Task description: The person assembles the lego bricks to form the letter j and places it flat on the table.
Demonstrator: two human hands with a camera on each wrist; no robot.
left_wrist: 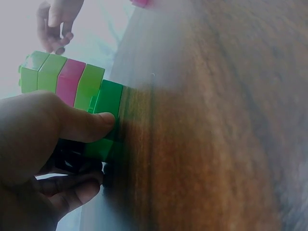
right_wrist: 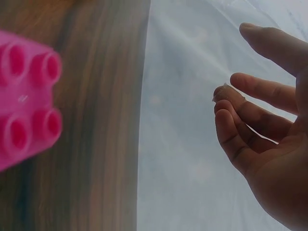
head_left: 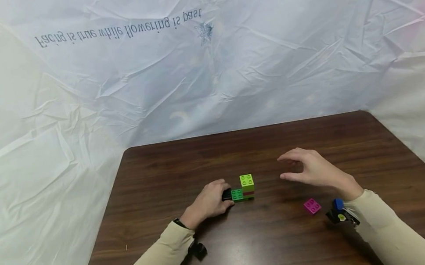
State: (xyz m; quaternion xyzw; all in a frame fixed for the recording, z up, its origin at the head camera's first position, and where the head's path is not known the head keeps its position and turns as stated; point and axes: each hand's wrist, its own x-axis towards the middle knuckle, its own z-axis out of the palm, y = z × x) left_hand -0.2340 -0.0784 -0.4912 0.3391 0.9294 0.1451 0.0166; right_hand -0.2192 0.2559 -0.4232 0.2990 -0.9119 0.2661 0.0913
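Note:
My left hand [head_left: 209, 200] grips the left end of a toy brick assembly on the table, its fingers and thumb around a black brick [head_left: 226, 195] and the green base brick [head_left: 237, 195]. At the assembly's right end rises a stack with a lime brick [head_left: 247, 182] on top. The left wrist view shows a pink brick [left_wrist: 70, 83] sandwiched between lime ones in that stack. My right hand [head_left: 316, 170] hovers right of the assembly with nothing in it, thumb and fingers apart. Below it, a magenta brick [head_left: 312, 206] lies studs up on the table.
A blue brick [head_left: 338, 204] shows beside the right wrist camera [head_left: 342, 216], partly covered by it. The dark wooden table [head_left: 184, 162] ends at a back edge against a wrinkled white sheet [head_left: 151, 87] with printed lettering. Another camera [head_left: 199, 250] hangs under the left wrist.

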